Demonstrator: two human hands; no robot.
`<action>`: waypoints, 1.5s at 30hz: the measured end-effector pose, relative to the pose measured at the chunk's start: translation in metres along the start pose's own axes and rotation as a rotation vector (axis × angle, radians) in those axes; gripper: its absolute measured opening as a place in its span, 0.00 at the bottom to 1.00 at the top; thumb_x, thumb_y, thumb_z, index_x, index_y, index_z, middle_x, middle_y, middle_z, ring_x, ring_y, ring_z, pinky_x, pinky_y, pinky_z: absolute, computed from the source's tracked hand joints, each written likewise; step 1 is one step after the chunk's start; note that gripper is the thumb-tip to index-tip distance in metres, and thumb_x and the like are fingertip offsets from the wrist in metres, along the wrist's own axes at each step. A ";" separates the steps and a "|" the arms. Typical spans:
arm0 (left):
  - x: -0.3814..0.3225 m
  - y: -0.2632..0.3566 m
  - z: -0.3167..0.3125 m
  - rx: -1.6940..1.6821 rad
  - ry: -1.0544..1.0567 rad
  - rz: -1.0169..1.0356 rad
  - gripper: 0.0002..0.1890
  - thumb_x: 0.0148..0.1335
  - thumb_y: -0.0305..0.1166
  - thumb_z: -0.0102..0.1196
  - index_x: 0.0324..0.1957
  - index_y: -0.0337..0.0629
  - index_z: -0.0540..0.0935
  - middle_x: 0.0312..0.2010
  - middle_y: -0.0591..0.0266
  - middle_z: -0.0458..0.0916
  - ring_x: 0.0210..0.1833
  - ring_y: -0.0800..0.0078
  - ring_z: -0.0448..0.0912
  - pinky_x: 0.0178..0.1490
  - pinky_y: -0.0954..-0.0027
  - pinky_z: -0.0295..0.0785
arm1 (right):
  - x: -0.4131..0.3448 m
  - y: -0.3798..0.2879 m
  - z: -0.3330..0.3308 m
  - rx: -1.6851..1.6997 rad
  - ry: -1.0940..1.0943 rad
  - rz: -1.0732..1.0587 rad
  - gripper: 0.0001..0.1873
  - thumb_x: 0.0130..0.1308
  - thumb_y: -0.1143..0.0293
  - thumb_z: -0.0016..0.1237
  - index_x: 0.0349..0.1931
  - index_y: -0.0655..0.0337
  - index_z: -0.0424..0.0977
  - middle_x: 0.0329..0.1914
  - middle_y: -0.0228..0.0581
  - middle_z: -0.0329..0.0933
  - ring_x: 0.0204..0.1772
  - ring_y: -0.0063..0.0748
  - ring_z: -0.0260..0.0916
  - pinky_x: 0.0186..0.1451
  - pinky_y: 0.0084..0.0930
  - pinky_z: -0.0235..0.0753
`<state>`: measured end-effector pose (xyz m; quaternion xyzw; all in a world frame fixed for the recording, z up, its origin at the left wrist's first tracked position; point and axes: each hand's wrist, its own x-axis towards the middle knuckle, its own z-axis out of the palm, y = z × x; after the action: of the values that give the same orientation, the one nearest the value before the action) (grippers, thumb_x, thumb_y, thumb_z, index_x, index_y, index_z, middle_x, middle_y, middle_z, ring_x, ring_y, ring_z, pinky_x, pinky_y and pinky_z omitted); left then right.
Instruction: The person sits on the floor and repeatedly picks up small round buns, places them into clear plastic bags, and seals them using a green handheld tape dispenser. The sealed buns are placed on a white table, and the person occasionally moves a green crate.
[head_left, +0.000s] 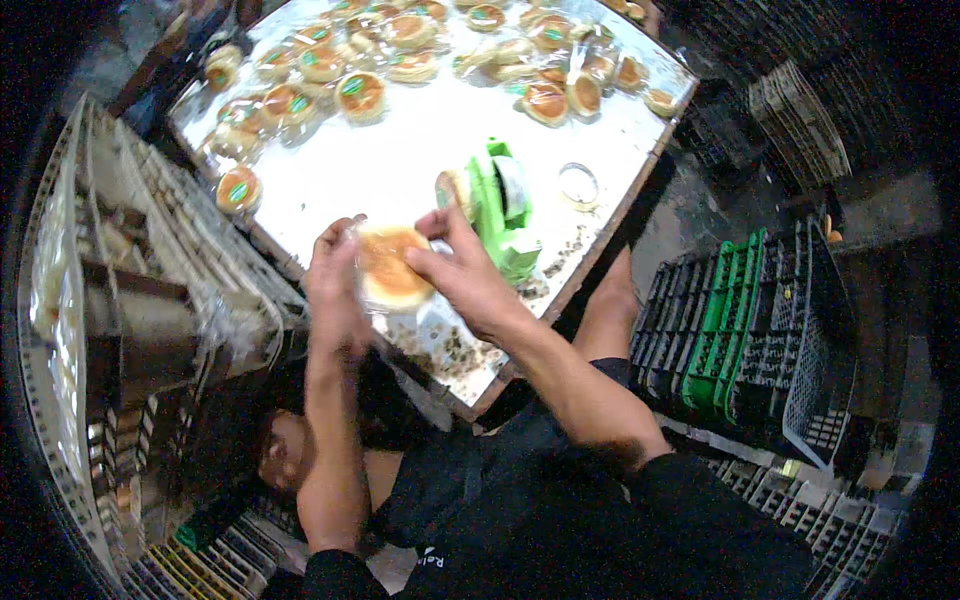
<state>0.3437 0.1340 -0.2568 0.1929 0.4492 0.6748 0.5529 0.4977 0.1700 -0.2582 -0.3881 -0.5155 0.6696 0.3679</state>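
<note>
A round golden-brown bun (394, 270) in clear plastic film is held above the table's near part. My left hand (334, 274), blurred, grips the film and bun at the left edge. On the other side, my right hand (461, 274) has its thumb on the bun's top and its index finger raised. A bright green tape dispenser (491, 206) with a roll in it stands just right of that hand. Another bun (452, 191) shows partly behind the raised finger, against the dispenser.
Several wrapped buns, many with green labels, lie along the far side of the white table (420, 157). A tape ring (577, 184) lies near its right edge. Stacked black and green crates (720, 330) stand right, a loaded rack (157, 247) left. Another person's arm (161, 64) reaches in.
</note>
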 end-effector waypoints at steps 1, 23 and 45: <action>-0.003 0.013 0.004 -0.167 -0.095 -0.167 0.19 0.66 0.31 0.55 0.56 0.32 0.73 0.49 0.53 0.78 0.50 0.67 0.79 0.62 0.62 0.71 | 0.010 -0.006 0.005 -0.010 0.115 -0.160 0.20 0.66 0.69 0.53 0.54 0.66 0.66 0.48 0.39 0.70 0.46 0.25 0.71 0.48 0.20 0.72; 0.065 0.013 0.017 1.274 0.291 0.682 0.43 0.54 0.41 0.70 0.65 0.27 0.64 0.64 0.36 0.66 0.66 0.43 0.66 0.70 0.53 0.59 | 0.161 -0.045 -0.085 -0.847 -0.005 -0.691 0.16 0.59 0.71 0.59 0.48 0.65 0.76 0.45 0.45 0.81 0.46 0.38 0.79 0.49 0.33 0.77; -0.064 0.021 0.027 0.347 0.135 0.783 0.17 0.77 0.35 0.38 0.33 0.35 0.71 0.44 0.51 0.80 0.52 0.67 0.74 0.59 0.65 0.66 | -0.066 -0.065 -0.033 -0.570 0.164 -0.773 0.09 0.62 0.76 0.57 0.31 0.64 0.68 0.39 0.42 0.75 0.43 0.33 0.74 0.48 0.30 0.73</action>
<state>0.3719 0.0861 -0.2101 0.3943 0.4838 0.7593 0.1839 0.5618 0.1375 -0.1906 -0.3049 -0.7541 0.2831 0.5082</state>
